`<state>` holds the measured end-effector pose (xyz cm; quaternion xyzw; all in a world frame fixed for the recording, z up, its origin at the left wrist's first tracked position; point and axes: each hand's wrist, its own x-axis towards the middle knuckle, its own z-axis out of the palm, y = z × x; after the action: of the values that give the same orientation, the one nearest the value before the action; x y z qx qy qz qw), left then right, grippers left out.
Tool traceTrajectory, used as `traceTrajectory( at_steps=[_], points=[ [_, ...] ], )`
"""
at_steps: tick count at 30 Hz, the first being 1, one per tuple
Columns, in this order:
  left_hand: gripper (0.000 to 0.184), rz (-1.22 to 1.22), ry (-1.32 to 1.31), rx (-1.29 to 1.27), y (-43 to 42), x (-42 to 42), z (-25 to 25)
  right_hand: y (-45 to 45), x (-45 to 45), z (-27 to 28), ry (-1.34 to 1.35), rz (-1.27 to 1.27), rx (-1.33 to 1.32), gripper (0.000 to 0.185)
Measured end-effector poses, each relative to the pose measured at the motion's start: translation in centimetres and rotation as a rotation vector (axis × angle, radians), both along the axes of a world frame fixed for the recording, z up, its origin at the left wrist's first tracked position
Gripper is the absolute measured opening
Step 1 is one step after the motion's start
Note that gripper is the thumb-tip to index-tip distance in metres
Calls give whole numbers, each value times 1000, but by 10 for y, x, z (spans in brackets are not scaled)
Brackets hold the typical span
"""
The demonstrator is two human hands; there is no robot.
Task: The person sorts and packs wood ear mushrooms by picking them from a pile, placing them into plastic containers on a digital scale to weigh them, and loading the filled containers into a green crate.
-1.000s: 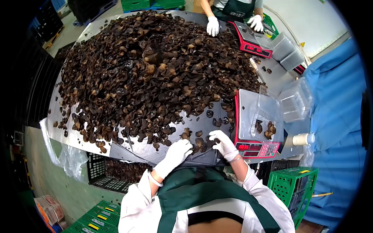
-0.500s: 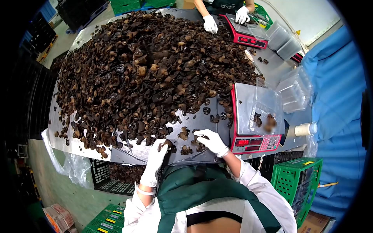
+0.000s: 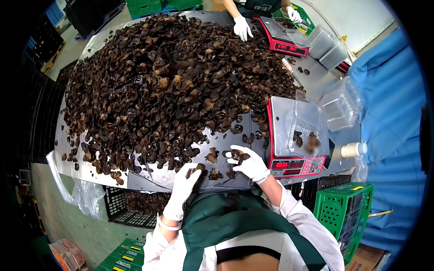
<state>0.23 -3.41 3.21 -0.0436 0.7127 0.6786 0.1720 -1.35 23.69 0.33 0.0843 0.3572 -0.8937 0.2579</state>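
Observation:
My left hand (image 3: pixel 183 184), in a white glove, pinches a dark brown wood ear mushroom (image 3: pixel 199 168) just above the near edge of the table. In my right hand (image 3: pixel 253 168), also gloved, are wood ear pieces (image 3: pixel 240 155) between thumb and fingers. Between the hands, a few loose wood ears (image 3: pixel 215 174) lie on the grey table. A large heap of wood ears (image 3: pixel 167 90) spreads beyond them. To the right stands a red digital scale (image 3: pixel 296 166); on it sits a clear plastic tray (image 3: pixel 307 115) with a few wood ears inside.
Across the table, a co-worker's gloved hand (image 3: pixel 243 29) is near the heap beside a second red scale (image 3: pixel 289 47). Stacked clear trays (image 3: pixel 340 106) and a white bottle (image 3: pixel 355 149) stand at right. A green crate (image 3: pixel 332 212) and a black crate (image 3: pixel 118 207) are below the edge.
My right hand has lifted wood ear pieces from the table and turned so they show. My left hand still pinches its piece, slightly shifted. The co-worker's hand on the far scale has moved off rightward.

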Motion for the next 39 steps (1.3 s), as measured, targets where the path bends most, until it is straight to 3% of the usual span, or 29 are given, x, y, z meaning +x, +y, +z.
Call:
traceTrajectory(
  at_steps=[1,3,5,9,11,12,14,16,17,19,21,24,25,27,28,29,30,32,33,35,37,38,39],
  points=[
    [17,-6,-46,-39,5,-1,13,-2,0,-3,0,-2,-1,46],
    [21,-82,182,-40,19,-1,11,-15,0,-9,-193,35,-428,52],
    [20,-251,391,-134,30,-6,32,-28,8,-8,-270,76,-261,60],
    [13,-84,360,-102,27,-14,40,-43,18,-9,-310,17,-398,54],
    [12,25,331,-207,10,-16,43,-30,14,-3,-267,-38,-497,50],
    [12,54,304,-262,-2,-15,36,-24,12,25,-257,-170,-286,50],
    [12,132,291,-362,-26,-6,15,13,2,59,-130,-239,-331,36],
    [12,199,317,-453,-46,10,-10,45,0,101,32,-547,242,28],
    [11,213,359,-492,-50,15,-8,67,0,112,206,-587,381,28],
    [16,168,251,-593,-57,30,-13,104,3,117,358,-739,919,25],
    [25,124,298,-729,-57,42,-23,132,5,120,344,-809,1168,27],
    [48,20,396,-885,-51,51,-35,152,0,119,496,-700,1688,31],
    [54,7,460,-932,-48,51,-35,150,2,122,674,-630,1981,35],
    [65,-35,482,-894,-41,51,-40,123,6,129,822,-698,2112,39],
    [67,-57,465,-873,-35,50,-41,109,8,124,786,-631,1923,44],
    [70,-85,452,-851,-27,47,-41,91,8,121,949,-468,1988,49],
    [78,-94,557,-822,-21,43,-45,66,10,115,953,-299,1822,52],
    [90,-174,497,-786,-5,33,-42,19,16,87,950,16,1617,79],
    [94,-199,471,-760,4,24,-36,8,22,63,968,156,1630,98],
    [99,-246,421,-751,19,12,-30,-11,20,35,705,478,1729,120],
    [100,-243,474,-658,30,-1,-39,-27,4,26,617,559,1761,122],
    [95,-234,559,-624,36,-7,-49,-33,-1,14,675,485,1705,122],
    [85,-306,478,-597,41,-13,-54,-40,-7,5,719,486,1665,112]
  ],
)
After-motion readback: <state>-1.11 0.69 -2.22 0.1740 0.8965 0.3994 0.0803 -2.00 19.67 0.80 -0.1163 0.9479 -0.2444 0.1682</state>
